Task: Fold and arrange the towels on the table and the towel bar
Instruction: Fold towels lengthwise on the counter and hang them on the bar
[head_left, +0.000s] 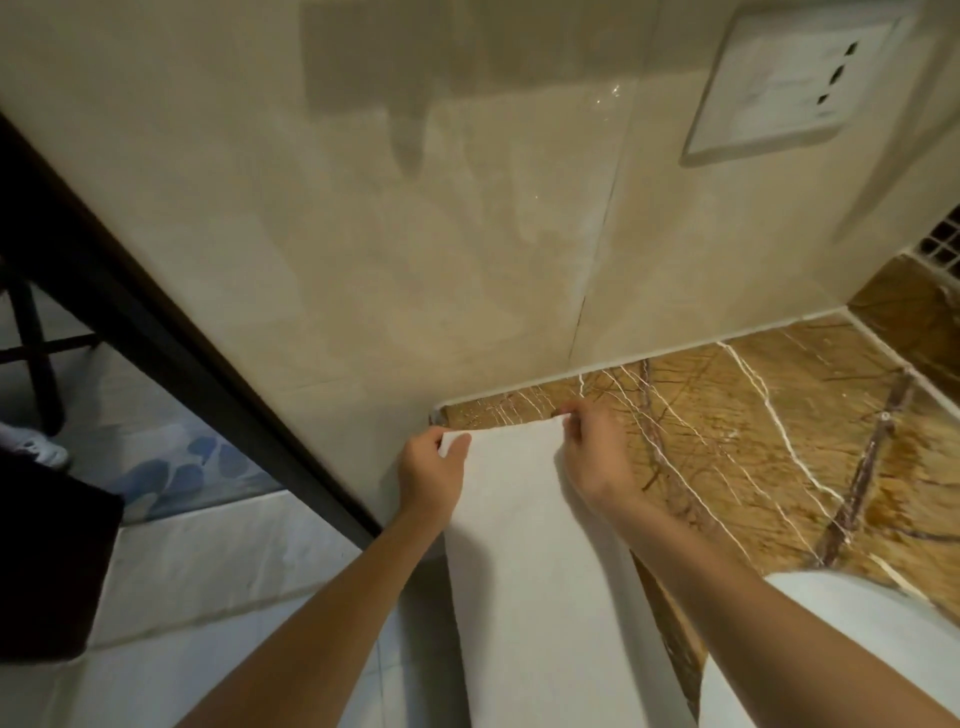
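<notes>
Your left hand (428, 475) and right hand (592, 449) pinch the towel's (524, 545) far corners; uneven tension may skew the fold; its near end overhangs the counter (779, 441).

1. Glossy beige wall tiles (467, 234), straight beyond the fingers (576, 415).
2. White socket plate (789, 88) with three dark slots, high up and right of the fingers.
3. Dark door frame (156, 322), slanting down left of the fingers.
4. Blue-patterned floor mat (171, 473), farther left, past that frame.
5. Small-square mosaic (943, 244), far right.
</notes>
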